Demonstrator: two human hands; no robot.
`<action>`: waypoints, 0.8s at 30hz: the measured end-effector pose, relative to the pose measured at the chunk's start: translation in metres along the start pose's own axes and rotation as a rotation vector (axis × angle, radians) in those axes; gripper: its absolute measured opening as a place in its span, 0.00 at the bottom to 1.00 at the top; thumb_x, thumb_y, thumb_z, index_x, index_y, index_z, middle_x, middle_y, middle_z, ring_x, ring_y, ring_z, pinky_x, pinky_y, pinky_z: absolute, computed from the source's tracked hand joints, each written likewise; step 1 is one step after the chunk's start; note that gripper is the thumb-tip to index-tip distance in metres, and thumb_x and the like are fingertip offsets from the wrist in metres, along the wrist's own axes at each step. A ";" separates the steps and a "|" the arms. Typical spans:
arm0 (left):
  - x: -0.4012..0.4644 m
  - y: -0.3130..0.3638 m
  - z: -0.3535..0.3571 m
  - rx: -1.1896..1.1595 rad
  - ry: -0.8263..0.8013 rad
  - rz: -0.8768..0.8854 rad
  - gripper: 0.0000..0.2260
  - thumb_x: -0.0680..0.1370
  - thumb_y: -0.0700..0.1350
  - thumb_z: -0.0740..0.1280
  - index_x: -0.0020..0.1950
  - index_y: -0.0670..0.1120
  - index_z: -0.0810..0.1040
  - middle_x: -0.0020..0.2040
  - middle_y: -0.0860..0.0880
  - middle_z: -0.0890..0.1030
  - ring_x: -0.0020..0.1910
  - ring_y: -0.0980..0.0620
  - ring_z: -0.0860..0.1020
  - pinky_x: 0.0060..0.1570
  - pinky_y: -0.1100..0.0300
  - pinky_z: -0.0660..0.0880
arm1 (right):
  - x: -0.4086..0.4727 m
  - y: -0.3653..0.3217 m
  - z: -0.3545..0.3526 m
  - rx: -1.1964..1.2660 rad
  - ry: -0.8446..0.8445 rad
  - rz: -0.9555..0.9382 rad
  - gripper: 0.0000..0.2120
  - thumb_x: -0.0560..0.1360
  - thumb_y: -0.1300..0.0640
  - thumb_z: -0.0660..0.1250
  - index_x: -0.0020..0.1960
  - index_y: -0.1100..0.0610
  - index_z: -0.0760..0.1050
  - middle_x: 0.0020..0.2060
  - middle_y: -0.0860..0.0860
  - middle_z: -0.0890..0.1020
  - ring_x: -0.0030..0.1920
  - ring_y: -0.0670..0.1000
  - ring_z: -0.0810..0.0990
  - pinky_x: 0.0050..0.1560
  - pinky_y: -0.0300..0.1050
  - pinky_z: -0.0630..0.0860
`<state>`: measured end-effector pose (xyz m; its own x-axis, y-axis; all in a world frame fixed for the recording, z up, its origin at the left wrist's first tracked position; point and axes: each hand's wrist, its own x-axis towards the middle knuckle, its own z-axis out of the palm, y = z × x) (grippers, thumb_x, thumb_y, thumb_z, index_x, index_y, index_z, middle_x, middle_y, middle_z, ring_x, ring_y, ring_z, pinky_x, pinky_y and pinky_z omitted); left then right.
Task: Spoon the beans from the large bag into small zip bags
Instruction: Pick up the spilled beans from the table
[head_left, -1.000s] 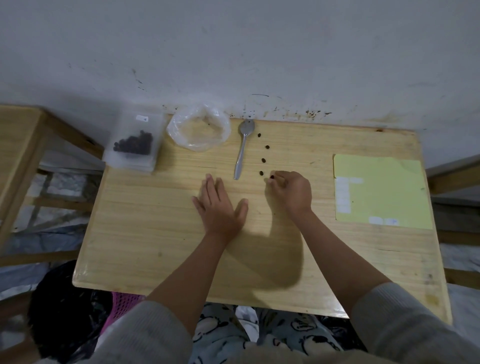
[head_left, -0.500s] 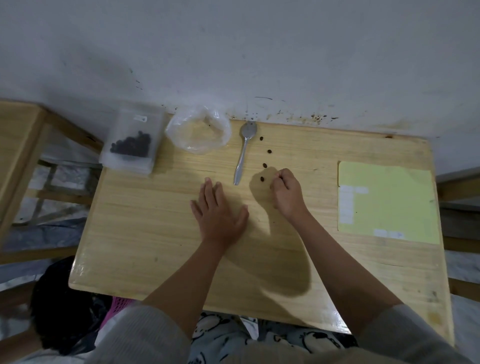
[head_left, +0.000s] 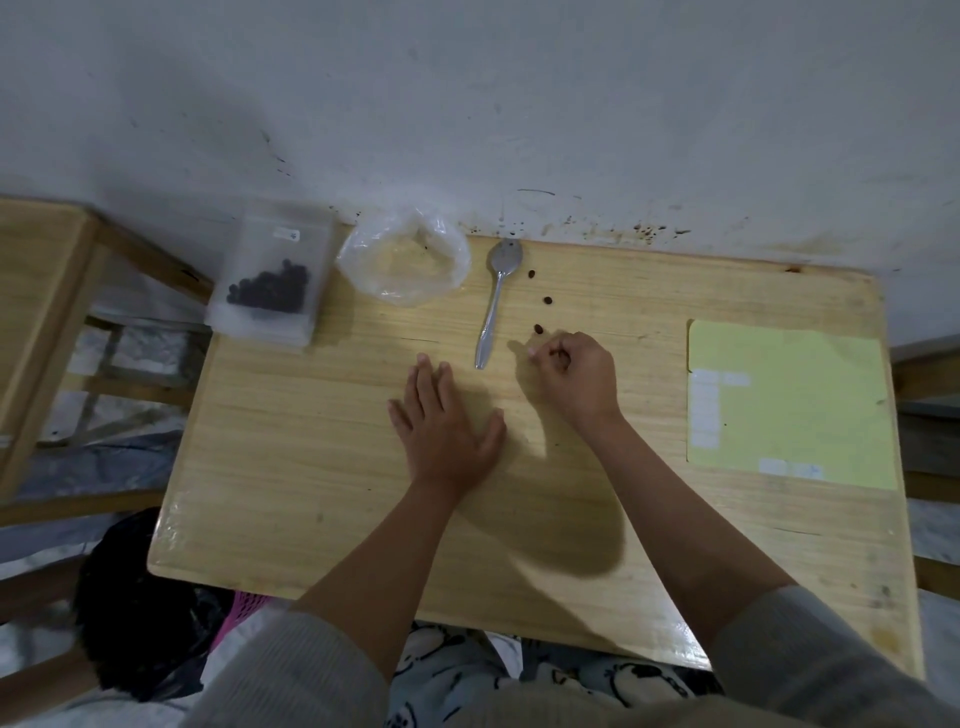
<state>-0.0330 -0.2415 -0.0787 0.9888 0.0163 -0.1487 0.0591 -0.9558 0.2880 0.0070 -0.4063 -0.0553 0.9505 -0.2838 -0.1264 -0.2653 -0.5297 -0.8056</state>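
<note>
Table (head_left: 291, 467) butted vs wall at back; bare wood in front of both hands. L hand (head_left: 444, 423) lay flat, fingers straight. R hand (head_left: 574, 374) curled; grip contents: cannot tell. Three loose beans (head_left: 538, 328) just beyond it, beside spoon (head_left: 496, 306). Large bag (head_left: 402, 262) open, looked near empty. Small zip bag (head_left: 270, 275) held beans, overhanging back-left edge.

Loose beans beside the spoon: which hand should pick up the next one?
Right. The right hand has its fingertips curled just short of the nearest bean; the left hand lies flat across the spoon.
</note>
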 end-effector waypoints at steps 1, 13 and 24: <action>0.000 0.000 0.000 -0.002 0.000 0.000 0.38 0.70 0.65 0.57 0.72 0.41 0.61 0.76 0.40 0.57 0.74 0.40 0.56 0.67 0.33 0.54 | 0.000 0.001 0.002 -0.030 0.004 -0.010 0.09 0.71 0.54 0.73 0.41 0.61 0.80 0.37 0.51 0.79 0.36 0.46 0.75 0.40 0.39 0.69; 0.000 0.002 -0.001 0.002 -0.001 -0.004 0.38 0.70 0.65 0.57 0.72 0.41 0.61 0.76 0.41 0.56 0.74 0.40 0.56 0.67 0.34 0.54 | 0.006 -0.001 0.001 -0.062 0.031 -0.032 0.07 0.76 0.60 0.67 0.44 0.64 0.79 0.36 0.55 0.79 0.37 0.47 0.73 0.35 0.32 0.64; 0.000 0.000 -0.001 0.010 0.005 -0.002 0.38 0.70 0.65 0.58 0.72 0.41 0.62 0.76 0.40 0.58 0.74 0.40 0.57 0.67 0.33 0.55 | 0.021 -0.004 0.001 0.273 -0.051 0.211 0.09 0.80 0.63 0.57 0.43 0.58 0.72 0.40 0.48 0.78 0.39 0.41 0.74 0.38 0.24 0.69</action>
<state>-0.0331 -0.2416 -0.0779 0.9893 0.0194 -0.1444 0.0594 -0.9587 0.2780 0.0279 -0.4090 -0.0550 0.8880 -0.3207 -0.3297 -0.4102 -0.2282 -0.8830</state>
